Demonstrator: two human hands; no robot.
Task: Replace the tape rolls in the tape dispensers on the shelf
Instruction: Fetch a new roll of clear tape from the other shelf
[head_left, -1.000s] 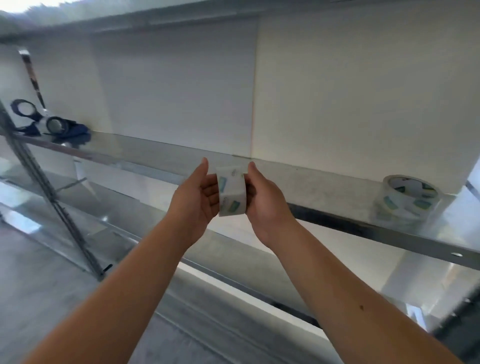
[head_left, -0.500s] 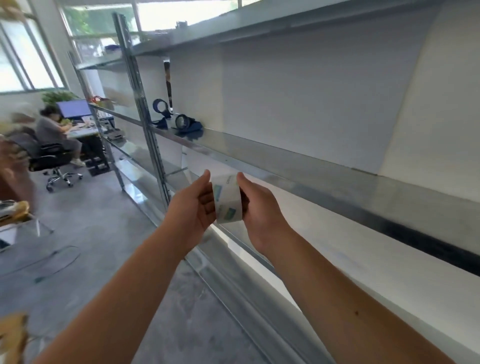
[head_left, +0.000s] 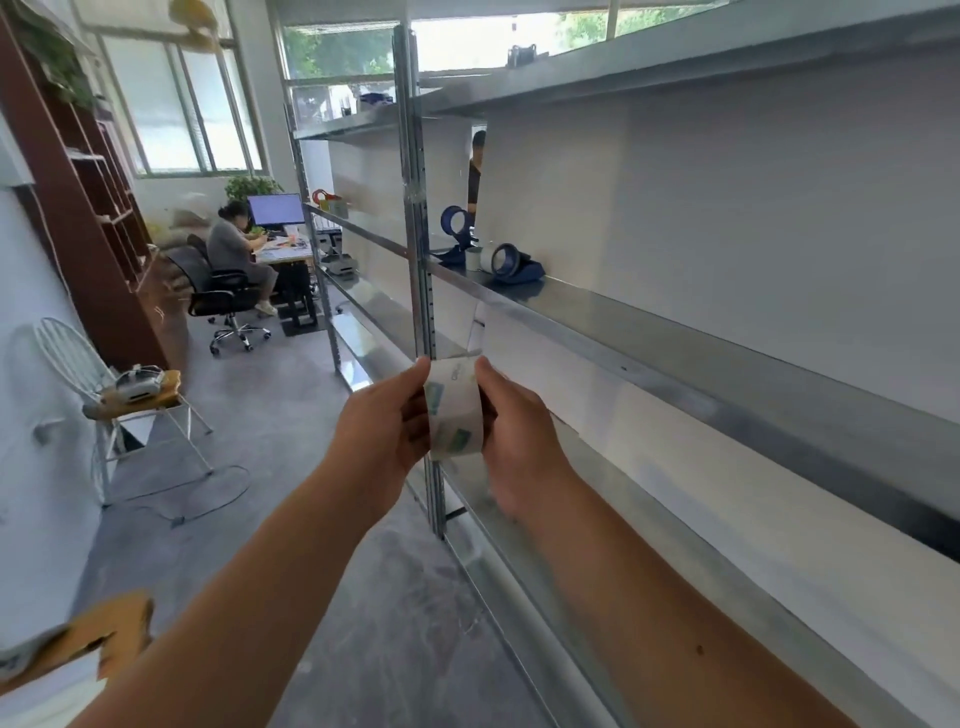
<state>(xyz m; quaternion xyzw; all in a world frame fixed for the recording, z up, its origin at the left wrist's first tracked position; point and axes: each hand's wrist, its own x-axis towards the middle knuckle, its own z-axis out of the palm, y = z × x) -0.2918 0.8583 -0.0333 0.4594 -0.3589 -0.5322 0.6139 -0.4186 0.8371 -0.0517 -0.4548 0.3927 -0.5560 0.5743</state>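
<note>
Tape roll held out before the shelf
Both hands flank the tape roll (head_left: 454, 410); two tape dispensers (head_left: 511, 264) sit farther back on the shelf (head_left: 675, 332).

Office with storage area: long grey metal shelving rack (head_left: 675, 338) along a white wall, bare grey concrete floor (head_left: 311, 467), seated person (head_left: 234, 249) at a paper-strewn table (head_left: 283, 253) with a lit computer monitor (head_left: 275, 209), black swivel office chair (head_left: 218, 296), large windows (head_left: 176, 104).

Ahead of you, the metal shelf (head_left: 649, 332) carries two blue tape dispensers (head_left: 511, 264) at its far end.
</note>
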